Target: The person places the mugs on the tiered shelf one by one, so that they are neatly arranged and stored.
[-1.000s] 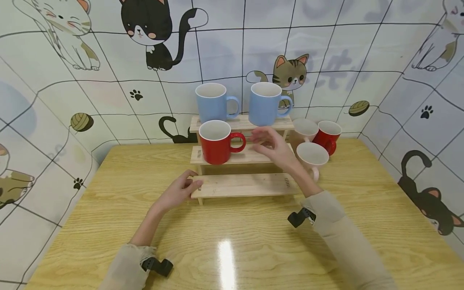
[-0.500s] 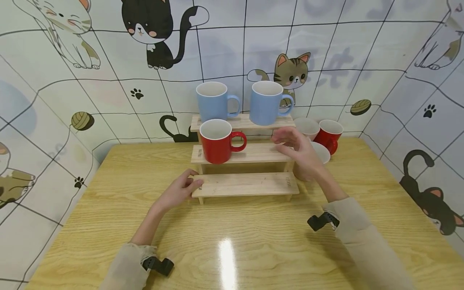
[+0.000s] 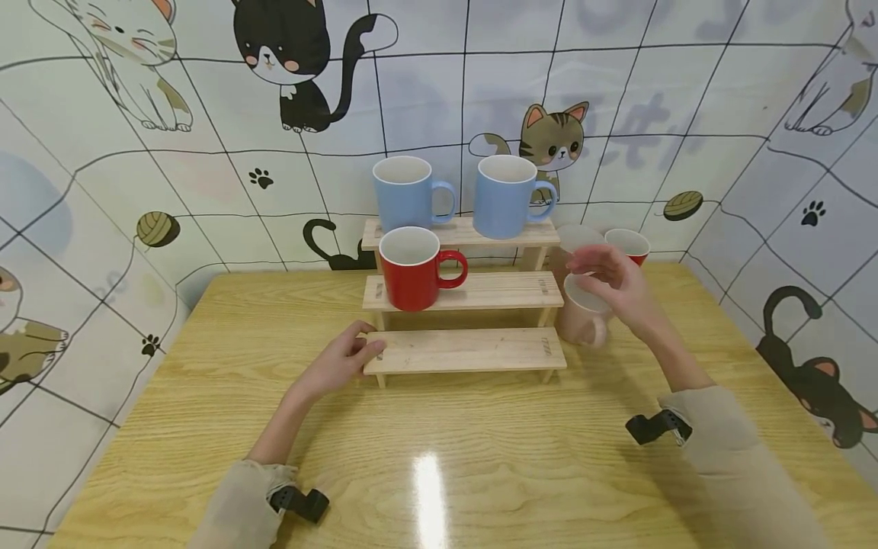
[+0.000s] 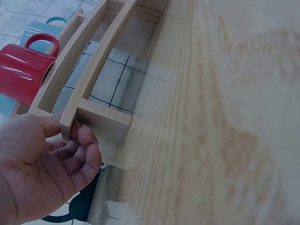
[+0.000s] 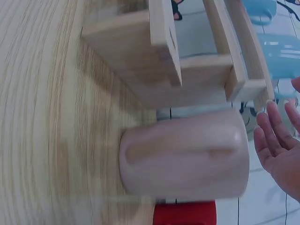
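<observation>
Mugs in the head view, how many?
6: on the wooden rack, two blue mugs (top tier) and a red mug (middle tier); to its right, two pink mugs and another red mug, partly behind the right hand. Others may be hidden.

Six mugs (image 3: 409,282), three colours

From where I stand I count two blue mugs (image 3: 403,200), two red mugs (image 3: 405,288) and two pale pink mugs (image 3: 579,322). One wooden rack (image 3: 463,351), and it has three planks (image 3: 504,288). One wood-grained table (image 3: 466,435). One left hand (image 3: 336,362) and one right hand (image 3: 620,293), in two beige sleeves (image 3: 240,507), with two black wrist cameras (image 3: 299,503). On the patterned backdrop (image 3: 425,99), three black paw prints (image 3: 263,182) and two balls of yarn (image 3: 158,229).
</observation>
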`<state>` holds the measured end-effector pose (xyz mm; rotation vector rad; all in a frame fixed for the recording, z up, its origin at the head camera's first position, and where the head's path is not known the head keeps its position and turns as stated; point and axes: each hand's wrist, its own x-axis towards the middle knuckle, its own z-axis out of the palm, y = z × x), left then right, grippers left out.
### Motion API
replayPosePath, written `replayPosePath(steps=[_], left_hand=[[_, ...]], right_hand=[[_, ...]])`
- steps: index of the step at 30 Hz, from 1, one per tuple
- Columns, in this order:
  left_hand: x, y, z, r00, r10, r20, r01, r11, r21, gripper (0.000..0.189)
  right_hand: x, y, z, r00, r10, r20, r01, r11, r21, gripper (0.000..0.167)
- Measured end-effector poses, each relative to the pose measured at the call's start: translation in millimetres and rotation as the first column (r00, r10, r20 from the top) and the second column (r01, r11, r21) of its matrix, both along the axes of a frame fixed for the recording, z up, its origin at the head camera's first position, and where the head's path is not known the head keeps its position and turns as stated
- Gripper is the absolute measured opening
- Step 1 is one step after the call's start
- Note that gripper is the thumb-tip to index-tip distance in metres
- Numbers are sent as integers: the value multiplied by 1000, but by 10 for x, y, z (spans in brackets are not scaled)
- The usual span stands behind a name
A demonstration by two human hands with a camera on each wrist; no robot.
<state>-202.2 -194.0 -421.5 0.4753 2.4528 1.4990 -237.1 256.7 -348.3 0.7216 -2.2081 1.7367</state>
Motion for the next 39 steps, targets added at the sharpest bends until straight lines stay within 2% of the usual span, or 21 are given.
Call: replayPosePath(steps=[3,8,13,16,22,27,33,39], left_hand=[[2,-4,-1,1000,4,3,-4,1000,1,35],[0,-17,-7,1000,7,4,-7,1000,1,36],[-4,-30,-20,1000,13,3,-13,1000,-8,37],[-1,-35,-21,1000,13,3,-13,1000,-12,36],[4,-33,-10,1000,11,6,-11,1000,-15,36],[6,-23,-5,1000,6,5,-6,1000,-11,36],[6,-7,-3,1000,4,3,-4,1000,-13,36],[-6,1,-9,1000,5,-6,-5,1000,-7,35]], right_hand=[[10,163,-25,999,-25,24,25,999,-25,30],[6,437,-110,988,-141,64,137,988,67,31],[-18,662,-207,954,-288,82,268,943,195,32],[-30,765,-251,934,-345,94,318,922,222,36],[-61,919,-349,904,-400,150,360,902,237,29],[-127,985,-436,874,-451,184,405,882,241,31],[-230,996,-525,847,-490,206,446,866,228,40],[-312,957,-577,807,-508,301,443,858,261,55]])
